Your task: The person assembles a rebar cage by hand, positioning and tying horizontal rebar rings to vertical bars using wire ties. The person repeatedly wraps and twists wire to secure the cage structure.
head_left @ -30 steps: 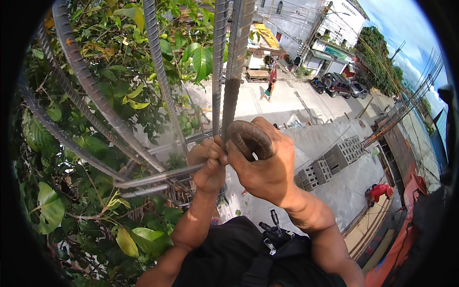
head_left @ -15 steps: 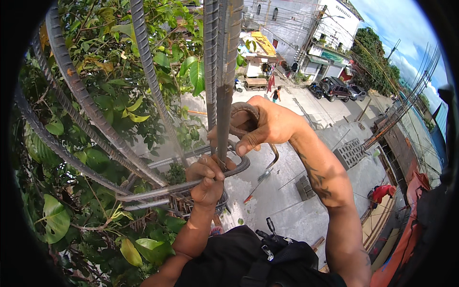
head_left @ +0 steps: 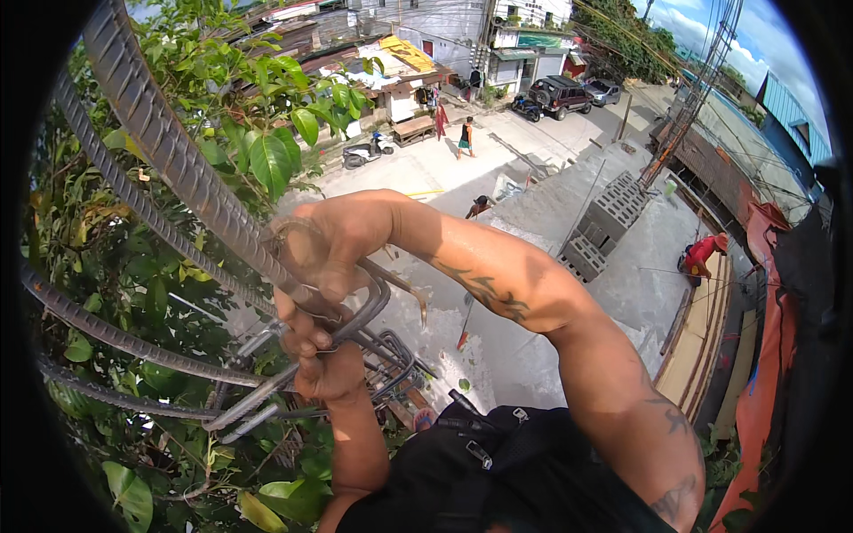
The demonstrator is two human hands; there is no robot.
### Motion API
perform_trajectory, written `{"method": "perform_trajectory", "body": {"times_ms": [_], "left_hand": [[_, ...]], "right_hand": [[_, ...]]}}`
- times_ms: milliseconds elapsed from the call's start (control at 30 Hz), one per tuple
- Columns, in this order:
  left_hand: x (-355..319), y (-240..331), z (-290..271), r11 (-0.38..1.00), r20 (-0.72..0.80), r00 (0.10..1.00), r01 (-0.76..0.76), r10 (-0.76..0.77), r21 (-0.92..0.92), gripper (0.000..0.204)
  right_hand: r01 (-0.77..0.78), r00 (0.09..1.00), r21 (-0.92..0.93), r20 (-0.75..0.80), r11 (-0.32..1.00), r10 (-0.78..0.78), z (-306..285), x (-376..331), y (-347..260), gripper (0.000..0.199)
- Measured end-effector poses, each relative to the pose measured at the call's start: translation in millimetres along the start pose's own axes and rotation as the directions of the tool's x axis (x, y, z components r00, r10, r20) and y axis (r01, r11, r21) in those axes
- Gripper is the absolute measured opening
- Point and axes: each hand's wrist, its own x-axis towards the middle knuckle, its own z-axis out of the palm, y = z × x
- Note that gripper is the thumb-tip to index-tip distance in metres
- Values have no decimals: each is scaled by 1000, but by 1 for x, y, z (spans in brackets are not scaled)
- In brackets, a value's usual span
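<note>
My right hand [head_left: 348, 233] is closed around a bent brown metal rod [head_left: 410, 290], whose loop is blurred at the fist and whose curved end sticks out below. It is close against a thick ribbed rebar [head_left: 169, 133]. Just below, my left hand [head_left: 330, 375] pinches at the spot where this bar meets a bent steel stirrup [head_left: 374, 306]. A thin wire [head_left: 332, 348] shows at its fingers. The fingers partly hide the joint. More stirrups [head_left: 395, 364] are stacked lower down beside my left wrist.
Other ribbed bars [head_left: 133, 342] curve in at the left among leafy branches [head_left: 271, 160]. Far below lie a concrete slab [head_left: 533, 293], hollow blocks [head_left: 613, 209] and a person in red [head_left: 704, 256]. An orange sheet [head_left: 766, 302] hangs at the right. Vehicles [head_left: 558, 93] stand on the street.
My view has shifted, so the hands and bars appear farther left. The right hand with the bent rod has turned over beside the bar; the left hand stays at the joint.
</note>
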Motion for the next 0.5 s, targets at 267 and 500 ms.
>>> {"method": "perform_trajectory", "body": {"times_ms": [267,500], "left_hand": [[-1,4,-4,998,83,995,56,-53,-27,17],[-3,2,5,991,-121,990,58,-73,-121,10]], "right_hand": [[85,913,-345,-349,935,-211,44,-18,-13,32],[-56,664,-463,-679,884,-314,82,-19,-1,40]]}}
